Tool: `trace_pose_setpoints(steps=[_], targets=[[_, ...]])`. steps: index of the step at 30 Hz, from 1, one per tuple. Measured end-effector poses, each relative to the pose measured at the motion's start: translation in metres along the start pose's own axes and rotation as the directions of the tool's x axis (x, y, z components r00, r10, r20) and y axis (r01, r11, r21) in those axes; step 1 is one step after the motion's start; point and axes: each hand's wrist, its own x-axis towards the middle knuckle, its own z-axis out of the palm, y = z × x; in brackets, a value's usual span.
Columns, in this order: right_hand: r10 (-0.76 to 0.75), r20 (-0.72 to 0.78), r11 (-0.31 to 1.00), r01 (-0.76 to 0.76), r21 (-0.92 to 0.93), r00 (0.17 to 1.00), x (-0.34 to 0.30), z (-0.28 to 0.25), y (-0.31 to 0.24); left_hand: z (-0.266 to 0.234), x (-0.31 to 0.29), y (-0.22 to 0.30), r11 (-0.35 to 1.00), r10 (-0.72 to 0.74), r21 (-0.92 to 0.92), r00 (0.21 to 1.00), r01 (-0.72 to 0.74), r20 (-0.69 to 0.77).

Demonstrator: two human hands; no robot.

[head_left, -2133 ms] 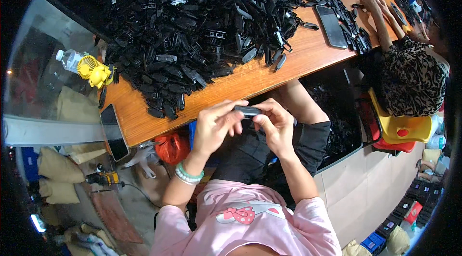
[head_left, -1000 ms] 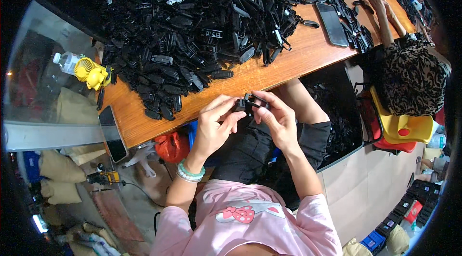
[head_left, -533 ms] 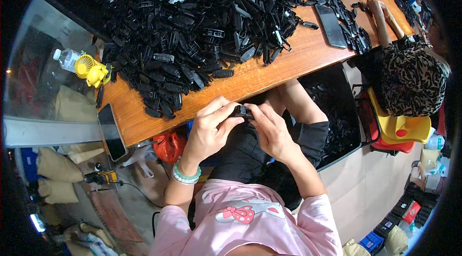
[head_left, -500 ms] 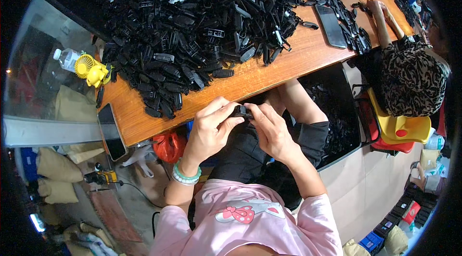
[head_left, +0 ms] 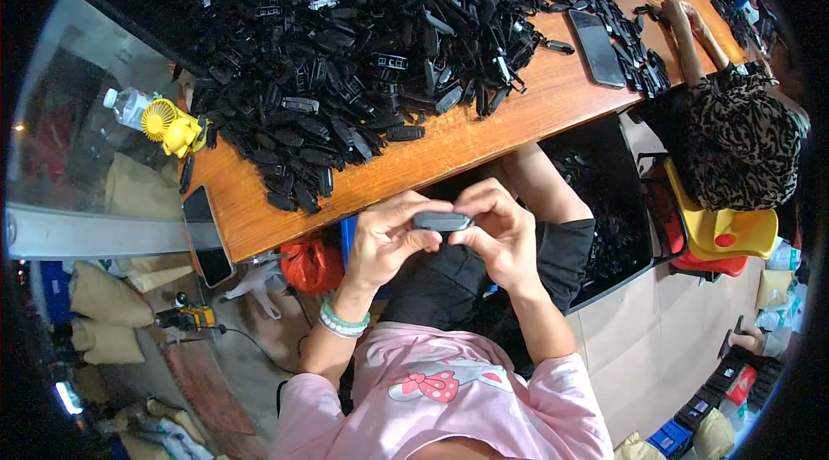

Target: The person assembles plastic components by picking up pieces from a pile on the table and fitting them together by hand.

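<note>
Between my two hands, over my lap just off the table edge, is one oblong black plastic part [head_left: 442,222] with a smooth rounded face. My left hand [head_left: 386,234] pinches its left end with thumb and fingers. At its right end, my right hand [head_left: 499,231] grips it the same way. A large heap of similar black plastic parts [head_left: 345,71] covers much of the wooden table [head_left: 380,171] beyond my hands. What their other sides look like is hidden from me.
A phone [head_left: 207,240] lies at the table's left corner, near a yellow fan [head_left: 173,127] and a bottle [head_left: 126,106]. Another phone [head_left: 596,47] lies farther right. A co-worker in a patterned top [head_left: 744,140] sits there beside a black bin [head_left: 617,235]. Below hangs a red bag [head_left: 311,266].
The part has been turned so its smooth, long face now shows. Both hands have shifted slightly down and to the right with it.
</note>
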Motion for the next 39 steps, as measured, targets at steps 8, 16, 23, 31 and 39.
trace_pose_setpoints(steps=[8, 16, 23, 31, 39], targets=[[0.271, 0.032, 0.956, -0.265, -0.126, 0.962, 0.001, -0.023, 0.018, -0.011, 0.033, -0.002, 0.829, 0.176, 0.532, 0.983, -0.172, 0.043], [-0.318, -0.041, 0.354, 0.078, -0.932, 0.947, 0.080, -0.055, 0.033, -0.029, 0.068, -0.019, 0.070, 0.212, 0.997, 0.977, -0.014, -0.001], [-0.409, 0.073, 0.098, 0.123, -0.988, 0.910, 0.088, -0.068, 0.029, -0.022, 0.071, -0.020, 0.087, 0.285, 0.994, 0.958, -0.065, 0.038], [-0.295, -0.082, 0.510, 0.084, -0.856, 0.952, 0.056, -0.061, 0.032, -0.011, 0.057, -0.023, 0.387, 0.312, 0.920, 0.948, -0.061, -0.068], [0.027, -0.055, 0.999, -0.025, 0.029, 0.998, 0.015, -0.023, 0.005, 0.006, 0.013, -0.017, 0.992, -0.087, 0.085, 0.994, 0.092, -0.061]])
